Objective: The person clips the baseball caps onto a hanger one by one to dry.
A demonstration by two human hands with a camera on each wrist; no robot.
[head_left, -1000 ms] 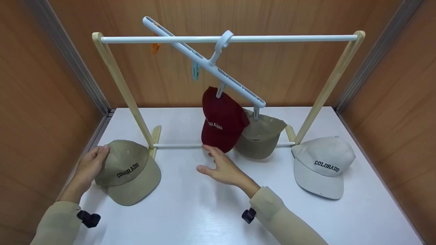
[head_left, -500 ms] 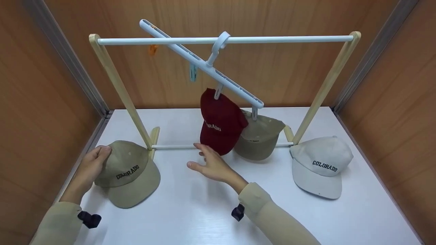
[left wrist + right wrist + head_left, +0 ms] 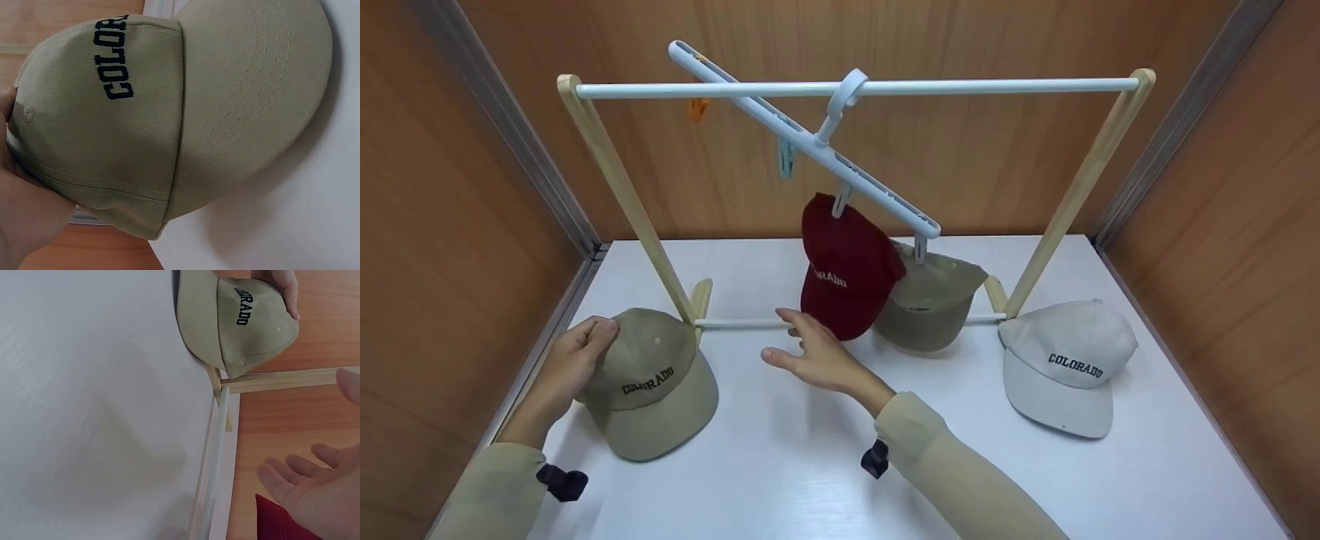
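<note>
The held khaki cap [image 3: 656, 409] has black lettering [image 3: 648, 381], the maroon cap [image 3: 849, 259] white.

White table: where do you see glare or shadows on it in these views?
Head view: pale glare on the white table near bottom middle, soft shadow below the right hand; left wrist view: soft-edged shadow beside the held olive cap; right wrist view: broad, faint shadows.

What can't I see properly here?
Head view: some fingers of the bare left hand are hidden behind the olive-green fabric cap it grips.
Head view: the dark red fabric cap covers part of the hanging olive-green fabric cap behind, whose lettering is too small to read.
Left wrist view: the top edge cuts through the gripped cap's brim.
Right wrist view: the bare right hand and bottom edge hide most of the dark red fabric cap.
</note>
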